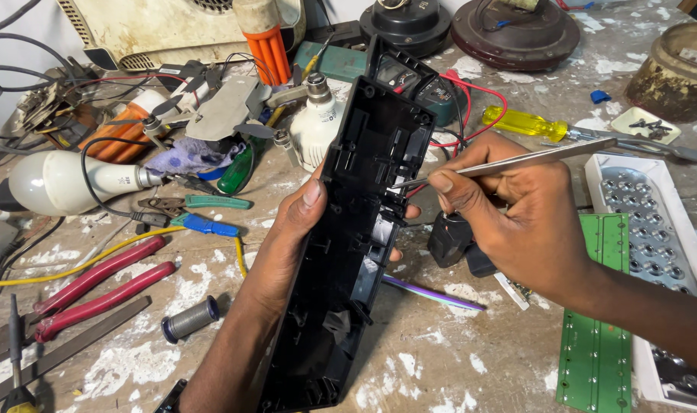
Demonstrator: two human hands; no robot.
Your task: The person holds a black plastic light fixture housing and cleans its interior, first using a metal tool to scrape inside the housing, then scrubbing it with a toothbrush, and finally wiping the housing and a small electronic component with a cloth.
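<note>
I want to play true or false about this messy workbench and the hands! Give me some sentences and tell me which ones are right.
1. The left hand holds a long black plastic casing. True.
2. The right hand holds a hammer. False: it holds metal tweezers, their tip at the casing.
3. The screwdriver behind the right hand has a yellow handle. True.
4. The pliers on the left have blue handles. False: the handles are red.
5. A green circuit board lies on the right. True.
6. The white bulb on the left is glowing. False: it lies unlit on the table.
</note>
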